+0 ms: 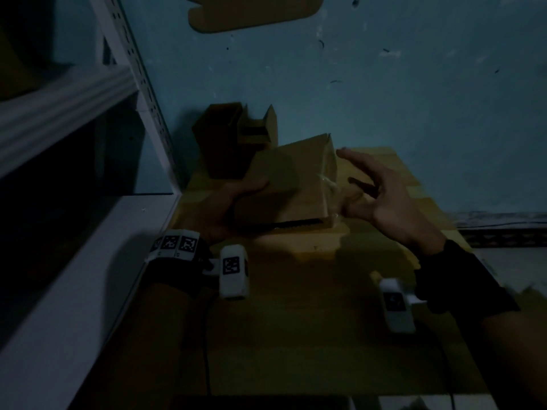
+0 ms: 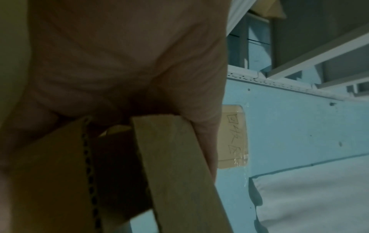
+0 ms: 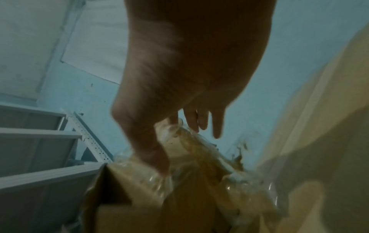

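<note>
A brown cardboard box (image 1: 290,184) is held tilted above the cardboard-covered table (image 1: 296,306) in dim light. My left hand (image 1: 236,199) grips its left end, thumb on top; the left wrist view shows my palm (image 2: 119,63) against the box's flaps (image 2: 175,165). My right hand (image 1: 373,190) is at the box's right end with fingers spread. Its thumb (image 3: 151,151) touches crumpled clear tape (image 3: 199,157) on that end, while the other fingers (image 3: 201,121) stay straight and apart.
Two more open cardboard boxes (image 1: 233,137) stand behind against the blue wall (image 1: 384,84). A white metal shelf rack (image 1: 88,179) runs along the left. A cardboard sign (image 1: 251,10) hangs on the wall above.
</note>
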Available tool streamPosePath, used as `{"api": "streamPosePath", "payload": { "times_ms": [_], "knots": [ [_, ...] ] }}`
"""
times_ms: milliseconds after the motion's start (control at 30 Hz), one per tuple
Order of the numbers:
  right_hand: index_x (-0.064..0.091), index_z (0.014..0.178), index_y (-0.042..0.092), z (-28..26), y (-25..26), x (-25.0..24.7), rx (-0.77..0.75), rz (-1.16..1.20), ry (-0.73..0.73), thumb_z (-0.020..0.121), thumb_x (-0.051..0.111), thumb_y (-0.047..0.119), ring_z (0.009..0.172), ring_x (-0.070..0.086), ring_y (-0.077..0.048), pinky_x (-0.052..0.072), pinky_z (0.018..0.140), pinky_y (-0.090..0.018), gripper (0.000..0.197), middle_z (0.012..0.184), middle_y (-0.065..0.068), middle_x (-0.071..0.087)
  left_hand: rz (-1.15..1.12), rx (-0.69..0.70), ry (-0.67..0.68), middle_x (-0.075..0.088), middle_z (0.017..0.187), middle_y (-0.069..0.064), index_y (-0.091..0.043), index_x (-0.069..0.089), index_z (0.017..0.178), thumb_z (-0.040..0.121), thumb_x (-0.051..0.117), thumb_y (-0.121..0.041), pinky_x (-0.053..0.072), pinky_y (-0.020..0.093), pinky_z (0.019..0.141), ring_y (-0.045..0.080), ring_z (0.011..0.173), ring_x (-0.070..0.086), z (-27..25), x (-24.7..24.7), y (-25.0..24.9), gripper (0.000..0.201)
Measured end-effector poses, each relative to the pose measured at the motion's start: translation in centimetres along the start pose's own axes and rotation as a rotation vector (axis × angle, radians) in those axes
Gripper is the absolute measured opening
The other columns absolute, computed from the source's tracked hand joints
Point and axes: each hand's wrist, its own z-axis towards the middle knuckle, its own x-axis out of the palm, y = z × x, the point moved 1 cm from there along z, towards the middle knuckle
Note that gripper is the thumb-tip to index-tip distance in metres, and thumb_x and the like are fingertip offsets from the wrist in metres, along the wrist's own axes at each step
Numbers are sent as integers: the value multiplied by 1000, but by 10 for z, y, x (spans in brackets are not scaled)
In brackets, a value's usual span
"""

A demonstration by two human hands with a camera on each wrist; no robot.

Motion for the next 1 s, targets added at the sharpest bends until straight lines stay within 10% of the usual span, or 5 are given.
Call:
{"api": "streamPosePath", "payload": {
  "times_ms": [300, 433, 667, 867, 1000],
  "knots": [
    [38, 151, 17, 1, -8, 5, -34, -21, 107, 73, 81, -4, 137, 45, 0, 40, 112, -21, 91, 146, 9, 49, 43, -71, 48, 72, 89, 7, -10, 69, 106, 93, 57, -34, 54, 36, 73, 21, 78, 67, 1, 3, 4, 30],
    [45, 142, 12, 5, -7, 13, -43, 122, 70, 74, 68, -14, 127, 59, -11, 54, 89, -21, 76, 138, 0, 61, 19, -42, -7, 71, 93, 9, -14, 81, 90, 93, 60, -34, 48, 43, 82, 25, 84, 65, 4, 1, 5, 29],
    [65, 113, 11, 5, -9, 13, 10, 168, 83, 82, 62, -22, 75, 74, -17, 58, 56, -31, 46, 90, 5, 75, -38, -75, -128, 69, 84, 8, -10, 67, 107, 94, 60, -39, 52, 37, 70, 23, 74, 65, 7, 0, 4, 32],
    [66, 123, 14, 3, -10, 3, 58, 237, 147, 93, 63, 11, 96, 71, -26, 56, 78, -34, 31, 110, -6, 74, -39, -73, -148, 71, 79, 8, -11, 66, 106, 95, 58, -42, 52, 35, 68, 22, 68, 67, 7, -2, 7, 34],
    [64, 116, 20, 3, -8, 11, 101, 143, 44, 75, 81, 33, 91, 73, -12, 55, 67, -22, 47, 105, 1, 74, 7, -87, -134, 70, 75, 6, -11, 66, 100, 95, 57, -41, 49, 38, 72, 22, 70, 65, 7, 2, 9, 32]
  ]
}}
